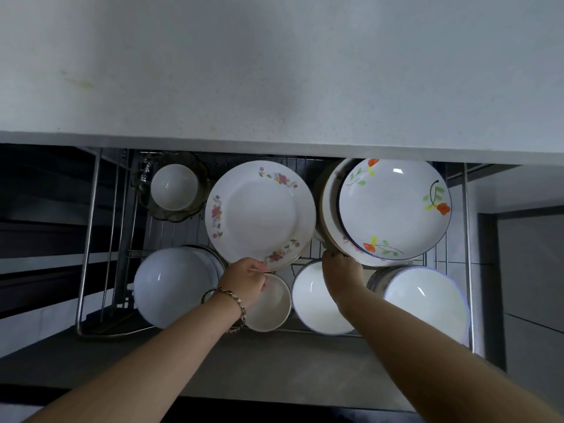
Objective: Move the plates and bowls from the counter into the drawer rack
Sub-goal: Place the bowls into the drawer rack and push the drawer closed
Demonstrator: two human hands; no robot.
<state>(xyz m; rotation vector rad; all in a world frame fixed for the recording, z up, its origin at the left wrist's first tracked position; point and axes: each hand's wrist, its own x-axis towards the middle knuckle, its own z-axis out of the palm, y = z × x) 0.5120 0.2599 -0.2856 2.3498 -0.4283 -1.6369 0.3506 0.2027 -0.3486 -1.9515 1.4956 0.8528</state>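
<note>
Pink-flowered white round plate (259,213) lay in the middle of the chrome wire drawer rack (91,227), below the pale stone counter (274,71). Its near rim was pinched between the thumb and fingers of the left hand (247,279), which hung above a small white bowl (271,303). Just to the right, the right hand (343,276) curled its fingers on the near rim of a stack of cream plates (331,215) topped by an orange-flowered, blue-rimmed white plate (393,206).

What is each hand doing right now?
Left hand: grips the near rim of the pink-flowered plate.
Right hand: grips the near edge of the orange-flowered plate stack.
</note>
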